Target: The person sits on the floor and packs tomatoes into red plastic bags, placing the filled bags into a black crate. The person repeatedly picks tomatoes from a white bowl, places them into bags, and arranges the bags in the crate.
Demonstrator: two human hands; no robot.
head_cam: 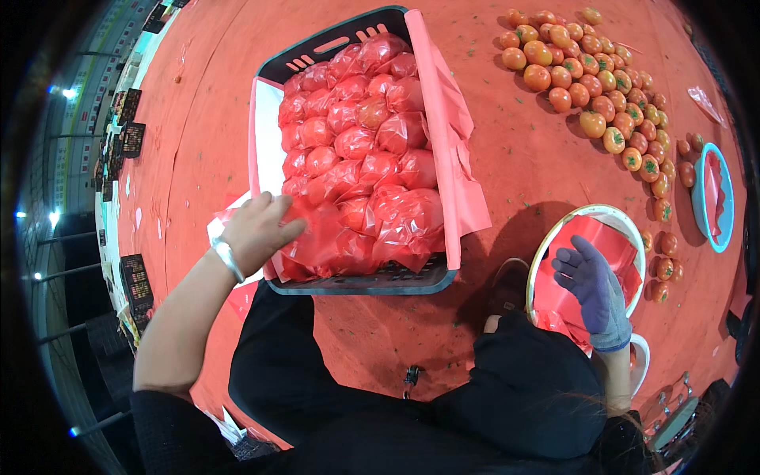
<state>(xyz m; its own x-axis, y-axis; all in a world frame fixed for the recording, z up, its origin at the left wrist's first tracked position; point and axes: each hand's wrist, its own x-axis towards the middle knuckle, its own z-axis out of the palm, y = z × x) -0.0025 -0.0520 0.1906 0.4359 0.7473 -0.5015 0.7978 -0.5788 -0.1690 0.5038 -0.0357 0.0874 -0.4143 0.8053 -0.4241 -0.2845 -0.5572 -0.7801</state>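
A black plastic crate (pixel 362 287) stands before me, lined with pink and white paper (pixel 439 142). Rows of tomatoes wrapped in red plastic bags (pixel 356 142) fill it. My left hand (pixel 260 224), bare with a silver bracelet at the wrist, is over the crate's near left corner, at a loose red plastic bag (pixel 314 228); whether its fingers grip the film cannot be told. On the right, my right hand (pixel 591 288) wears a grey and purple glove. Its fingers are apart and hold nothing, above a round white-rimmed bucket (pixel 537 267) with red plastic bags (pixel 564 285) inside.
Loose tomatoes (pixel 602 107) are spread over the red floor covering at the upper right. A light blue basin (pixel 697 208) with red plastic in it stands at the far right. Other black crates (pixel 136 285) line the far left. A clear plastic bag (pixel 706 105) lies beyond the tomatoes.
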